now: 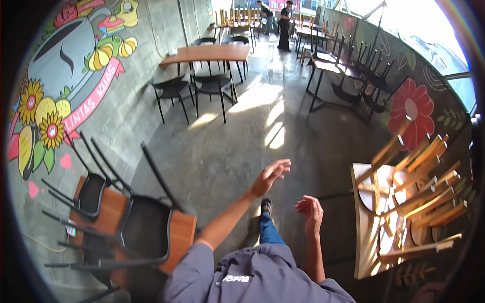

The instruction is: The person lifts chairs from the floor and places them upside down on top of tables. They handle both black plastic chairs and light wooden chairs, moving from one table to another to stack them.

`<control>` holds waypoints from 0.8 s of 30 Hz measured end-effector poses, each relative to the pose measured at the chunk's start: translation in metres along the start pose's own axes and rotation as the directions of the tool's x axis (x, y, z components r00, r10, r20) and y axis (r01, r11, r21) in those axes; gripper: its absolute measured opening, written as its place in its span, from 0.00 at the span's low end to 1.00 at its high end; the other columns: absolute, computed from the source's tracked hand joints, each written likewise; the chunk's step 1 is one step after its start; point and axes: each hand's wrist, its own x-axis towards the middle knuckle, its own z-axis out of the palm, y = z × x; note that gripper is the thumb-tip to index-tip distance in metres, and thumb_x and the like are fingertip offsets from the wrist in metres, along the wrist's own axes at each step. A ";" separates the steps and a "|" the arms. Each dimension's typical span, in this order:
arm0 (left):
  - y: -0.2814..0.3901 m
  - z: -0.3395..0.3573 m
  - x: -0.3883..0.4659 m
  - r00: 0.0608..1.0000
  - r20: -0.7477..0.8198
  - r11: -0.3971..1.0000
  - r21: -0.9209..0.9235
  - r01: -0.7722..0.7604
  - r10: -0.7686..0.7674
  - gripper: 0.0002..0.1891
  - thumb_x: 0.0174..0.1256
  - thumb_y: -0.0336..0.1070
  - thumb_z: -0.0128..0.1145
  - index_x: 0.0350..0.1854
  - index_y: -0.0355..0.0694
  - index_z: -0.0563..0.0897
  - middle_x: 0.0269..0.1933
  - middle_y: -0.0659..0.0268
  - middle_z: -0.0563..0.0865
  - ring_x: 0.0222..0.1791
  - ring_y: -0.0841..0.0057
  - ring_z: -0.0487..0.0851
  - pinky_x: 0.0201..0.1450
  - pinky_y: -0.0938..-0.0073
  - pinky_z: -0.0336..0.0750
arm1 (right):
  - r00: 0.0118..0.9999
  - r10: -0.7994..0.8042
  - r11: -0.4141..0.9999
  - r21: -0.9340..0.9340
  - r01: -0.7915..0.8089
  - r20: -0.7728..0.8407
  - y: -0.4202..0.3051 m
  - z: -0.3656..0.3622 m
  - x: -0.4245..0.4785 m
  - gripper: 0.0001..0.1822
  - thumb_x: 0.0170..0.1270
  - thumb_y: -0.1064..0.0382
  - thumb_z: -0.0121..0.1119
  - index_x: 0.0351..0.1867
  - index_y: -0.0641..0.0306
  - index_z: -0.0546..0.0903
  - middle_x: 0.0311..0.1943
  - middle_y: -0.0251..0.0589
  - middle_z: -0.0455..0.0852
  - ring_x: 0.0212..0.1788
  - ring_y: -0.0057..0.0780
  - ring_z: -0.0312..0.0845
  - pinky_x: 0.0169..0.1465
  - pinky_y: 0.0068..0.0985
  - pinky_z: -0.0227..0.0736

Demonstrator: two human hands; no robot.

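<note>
My left hand [269,177] is held out over the concrete floor [227,151], its fingers a little apart and nothing in it. Lower and to the right, my right hand [311,213] is raised with bent fingers, also holding nothing. Neither hand touches anything. To the left of my arm stands a brown wooden table [185,227], with black chairs [146,231] stacked upside down on it. On the right is a pale table [360,227] bearing several upturned wooden stools or chairs [416,204]. One shoe [266,206] shows below my hands.
Ahead on the left, black chairs [212,84] surround a brown table [212,53]. More upturned chairs [346,91] rest on a table at right. A person in dark clothes [285,26] stands far ahead; another person [268,17] bends beside tables. Painted walls flank both sides.
</note>
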 end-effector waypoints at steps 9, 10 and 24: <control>-0.058 -0.152 0.102 0.930 -0.361 0.993 -0.118 0.021 -0.063 0.38 0.77 0.64 0.35 0.75 0.35 0.62 0.73 0.53 0.69 0.71 0.62 0.71 0.66 0.64 0.68 | 0.974 0.177 0.983 0.029 -0.183 0.139 0.064 0.082 0.271 0.24 0.77 0.46 0.47 0.48 0.68 0.80 0.34 0.44 0.87 0.35 0.30 0.86 0.39 0.26 0.80; -0.057 -0.172 0.108 0.905 -0.422 0.989 -0.147 -0.004 -0.059 0.39 0.76 0.65 0.35 0.75 0.35 0.60 0.73 0.53 0.68 0.72 0.62 0.70 0.67 0.63 0.67 | 0.964 0.198 0.977 0.041 -0.209 0.175 0.066 0.102 0.300 0.24 0.77 0.46 0.47 0.48 0.68 0.80 0.34 0.44 0.87 0.35 0.30 0.86 0.40 0.27 0.80; -0.074 -0.514 0.228 0.656 -0.751 0.968 -0.102 -0.228 0.075 0.41 0.75 0.67 0.31 0.77 0.36 0.56 0.76 0.53 0.62 0.75 0.60 0.64 0.69 0.61 0.66 | 0.837 0.231 0.970 -0.046 -0.240 0.497 0.196 0.381 0.632 0.20 0.79 0.51 0.45 0.49 0.68 0.79 0.36 0.40 0.87 0.38 0.25 0.83 0.41 0.24 0.76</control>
